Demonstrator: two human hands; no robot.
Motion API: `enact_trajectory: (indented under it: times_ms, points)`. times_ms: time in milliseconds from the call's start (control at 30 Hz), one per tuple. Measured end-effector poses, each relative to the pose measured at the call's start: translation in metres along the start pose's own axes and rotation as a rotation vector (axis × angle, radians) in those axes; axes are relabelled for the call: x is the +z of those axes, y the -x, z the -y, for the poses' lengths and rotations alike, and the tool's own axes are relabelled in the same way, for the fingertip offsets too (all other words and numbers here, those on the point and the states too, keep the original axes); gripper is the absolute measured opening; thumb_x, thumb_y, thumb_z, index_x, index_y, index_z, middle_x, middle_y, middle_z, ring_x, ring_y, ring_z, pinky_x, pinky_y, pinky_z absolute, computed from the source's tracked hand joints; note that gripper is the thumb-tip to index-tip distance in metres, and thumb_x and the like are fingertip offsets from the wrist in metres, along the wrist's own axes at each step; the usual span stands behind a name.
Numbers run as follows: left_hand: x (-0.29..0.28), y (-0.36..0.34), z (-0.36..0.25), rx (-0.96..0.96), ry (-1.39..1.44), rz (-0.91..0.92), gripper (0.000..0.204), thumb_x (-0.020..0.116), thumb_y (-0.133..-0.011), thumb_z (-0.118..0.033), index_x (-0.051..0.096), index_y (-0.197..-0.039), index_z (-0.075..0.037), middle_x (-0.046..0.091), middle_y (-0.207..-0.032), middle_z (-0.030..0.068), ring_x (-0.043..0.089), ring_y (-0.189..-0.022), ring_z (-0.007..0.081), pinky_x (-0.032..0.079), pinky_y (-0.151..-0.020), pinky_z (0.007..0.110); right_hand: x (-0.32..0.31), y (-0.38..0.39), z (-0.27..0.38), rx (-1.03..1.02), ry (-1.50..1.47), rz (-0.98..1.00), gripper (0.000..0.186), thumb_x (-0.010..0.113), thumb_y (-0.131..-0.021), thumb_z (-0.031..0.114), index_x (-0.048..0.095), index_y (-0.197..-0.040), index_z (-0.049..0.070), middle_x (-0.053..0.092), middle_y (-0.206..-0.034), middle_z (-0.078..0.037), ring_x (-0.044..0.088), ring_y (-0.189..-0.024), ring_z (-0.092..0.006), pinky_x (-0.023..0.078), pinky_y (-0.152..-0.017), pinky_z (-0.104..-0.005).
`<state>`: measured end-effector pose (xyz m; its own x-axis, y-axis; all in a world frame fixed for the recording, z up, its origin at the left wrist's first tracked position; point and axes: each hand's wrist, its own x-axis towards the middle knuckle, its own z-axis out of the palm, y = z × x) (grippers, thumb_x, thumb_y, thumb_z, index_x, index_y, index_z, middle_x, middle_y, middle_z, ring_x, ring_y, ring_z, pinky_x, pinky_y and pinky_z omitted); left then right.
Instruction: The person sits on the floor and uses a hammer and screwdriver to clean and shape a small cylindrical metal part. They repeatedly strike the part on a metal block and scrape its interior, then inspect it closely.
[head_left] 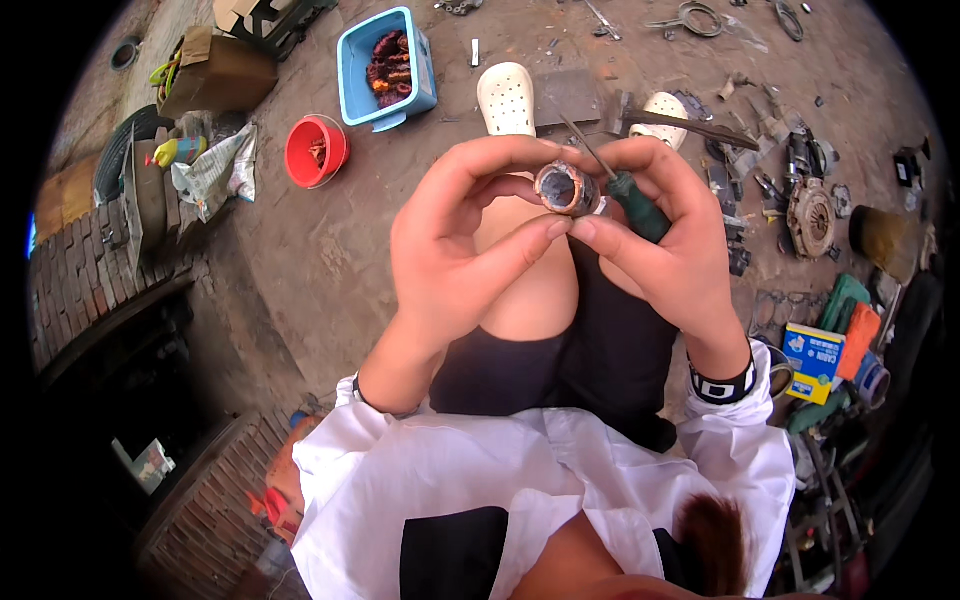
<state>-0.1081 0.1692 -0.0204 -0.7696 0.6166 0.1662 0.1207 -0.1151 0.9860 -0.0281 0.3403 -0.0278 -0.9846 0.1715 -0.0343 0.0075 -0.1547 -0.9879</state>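
Note:
My left hand [455,235] is closed on a small cylindrical metal part [560,188], pinching it between thumb and fingers above my knees. The part has a copper-coloured rim and a dark centre, and its open-looking end faces up toward me. My right hand [665,225] grips the same part from the other side with thumb and fingertips. A screwdriver [640,207] with a dark green handle is also tucked in my right hand, its thin shaft slanting up and left past the part. Both thumb tips meet at the part's near edge.
Beyond my feet lie a flat metal plate [570,95] and a hammer [690,128]. At far left stand a blue basin [430,85] of reddish coils and a red bucket [335,150]. Scattered metal parts, a clutch plate [811,218] and a blue-yellow box [812,362] lie to the right.

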Motion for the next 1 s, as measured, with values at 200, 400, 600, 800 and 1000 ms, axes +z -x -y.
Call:
enact_trajectory:
  times_ms: [200,400,600,800,1000]
  points:
    - [-0.016,-0.067,0.084,-0.129,-0.025,0.075,0.041,0.071,-0.077,0.009,0.058,-0.116,0.006,0.065,-0.112,0.0134,0.064,-0.105,0.0213,0.052,-0.091,0.033,-0.050,-0.078,-0.065,0.120,0.125,0.083,0.035,0.076,-0.078,0.008,0.059,-0.108,0.000,0.067,-0.087,-0.005,0.063,-0.084,-0.0082,0.049,-0.075,-0.0241]
    - [-0.040,-0.123,0.212,0.006,-0.625,0.196,0.032,0.072,-0.076,0.000,0.064,-0.106,-0.005,0.068,-0.100,0.0090,0.067,-0.091,0.0219,0.053,-0.082,0.033,-0.088,-0.141,-0.196,0.188,0.349,0.072,0.036,0.073,-0.082,0.020,0.060,-0.109,-0.001,0.068,-0.096,-0.013,0.065,-0.089,-0.0217,0.051,-0.080,-0.0335]
    - [-0.062,-0.154,0.299,-0.006,-0.918,0.451,0.027,0.066,-0.079,-0.005,0.062,-0.105,-0.004,0.065,-0.097,0.0144,0.064,-0.093,0.0320,0.052,-0.079,0.039,-0.101,-0.154,-0.276,0.300,0.451,0.061,0.032,0.065,-0.091,0.018,0.057,-0.113,-0.002,0.068,-0.085,-0.011,0.067,-0.083,-0.0173,0.051,-0.077,-0.0312]
    - [-0.061,-0.167,0.330,-0.143,-1.126,0.735,0.018,0.058,-0.081,-0.008,0.061,-0.099,-0.008,0.061,-0.093,0.0159,0.062,-0.093,0.0365,0.051,-0.075,0.043,-0.112,-0.147,-0.310,0.410,0.579,0.140,0.030,0.064,-0.091,0.019,0.057,-0.111,-0.003,0.069,-0.087,-0.013,0.068,-0.083,-0.0183,0.052,-0.075,-0.0332]
    - [-0.048,-0.183,0.350,-0.157,-1.116,0.892,0.010,0.056,-0.082,-0.009,0.058,-0.091,-0.004,0.059,-0.090,0.0192,0.063,-0.088,0.0373,0.051,-0.073,0.043,-0.108,-0.144,-0.323,0.378,0.695,0.126,0.037,0.066,-0.086,0.030,0.062,-0.105,-0.002,0.068,-0.096,-0.021,0.066,-0.093,-0.0366,0.051,-0.082,-0.0436]
